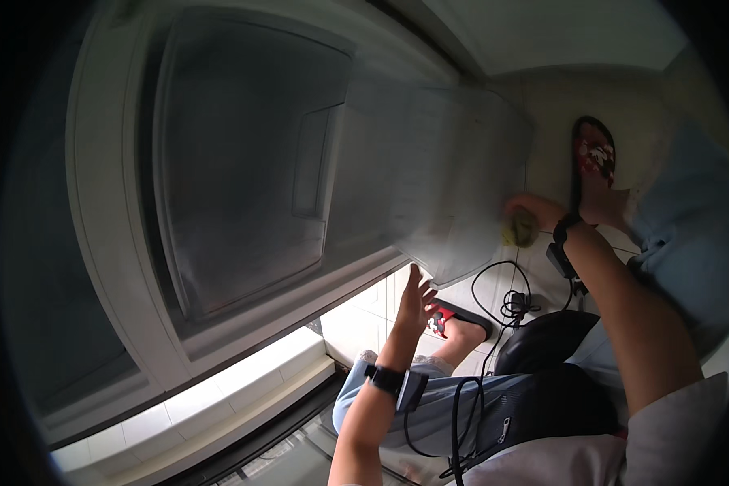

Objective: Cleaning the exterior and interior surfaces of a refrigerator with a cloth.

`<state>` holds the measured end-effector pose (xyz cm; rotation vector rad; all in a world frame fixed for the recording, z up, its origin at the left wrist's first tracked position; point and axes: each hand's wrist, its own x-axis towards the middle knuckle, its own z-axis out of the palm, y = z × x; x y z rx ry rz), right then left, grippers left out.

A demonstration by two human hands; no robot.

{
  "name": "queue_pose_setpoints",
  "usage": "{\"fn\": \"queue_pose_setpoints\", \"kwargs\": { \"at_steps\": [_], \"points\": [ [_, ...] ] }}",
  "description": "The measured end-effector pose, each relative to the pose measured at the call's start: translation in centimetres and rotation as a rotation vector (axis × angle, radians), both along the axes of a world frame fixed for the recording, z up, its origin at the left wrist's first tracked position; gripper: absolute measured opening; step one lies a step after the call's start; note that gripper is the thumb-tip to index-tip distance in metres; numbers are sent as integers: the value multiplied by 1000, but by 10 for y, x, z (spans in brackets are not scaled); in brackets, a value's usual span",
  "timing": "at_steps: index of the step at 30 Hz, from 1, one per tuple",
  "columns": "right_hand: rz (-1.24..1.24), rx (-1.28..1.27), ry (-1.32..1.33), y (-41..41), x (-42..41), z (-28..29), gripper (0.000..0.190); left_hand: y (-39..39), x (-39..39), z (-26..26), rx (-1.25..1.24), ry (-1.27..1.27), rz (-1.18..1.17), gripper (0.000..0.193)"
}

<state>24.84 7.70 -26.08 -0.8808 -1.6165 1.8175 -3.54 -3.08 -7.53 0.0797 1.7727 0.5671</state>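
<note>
A translucent plastic drawer juts from a refrigerator-like cabinet towards me. My right hand grips a crumpled yellow-green cloth beside the drawer's outer end. Some blur covers that hand, and I cannot tell whether the cloth touches the plastic. Close to the drawer's near lower corner is my left hand, its thumb and fingers spread and nothing held in them. Whether its fingertips touch the corner is unclear. A second grey drawer front with a recessed handle shows further left.
Looped black cable lies on the tiled floor between my feet in red slippers. Both wrists wear strapped devices with cords. A black bag rests on my lap. A white-tiled ledge runs along the lower left, beside glass.
</note>
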Motion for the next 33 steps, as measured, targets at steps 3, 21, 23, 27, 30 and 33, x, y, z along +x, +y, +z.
{"fn": "queue_pose_setpoints", "kwargs": {
  "at_steps": [3, 21, 23, 27, 30, 33],
  "points": [
    [4, -137, 132, -2, -7, -5, 27, 18, 0, -21, -30, -114, -53, 70],
    [152, -531, 438, 33, -14, 32, 16, 3, 6, 25, 379, 8, -315, 40],
    [144, -550, 379, 33, -16, 30, 14, 9, 15, 32, 266, -54, -78, 39],
    [179, -834, 262, 40, -29, 62, 14, 7, 7, 55, 272, 25, -23, 38],
    [181, -305, 459, 30, -23, 37, 14, 4, 13, 56, 304, 42, -45, 38],
    [176, -411, 529, 34, -39, 41, 14, 1, 1, 63, 366, 81, -84, 39]
  ]
}}
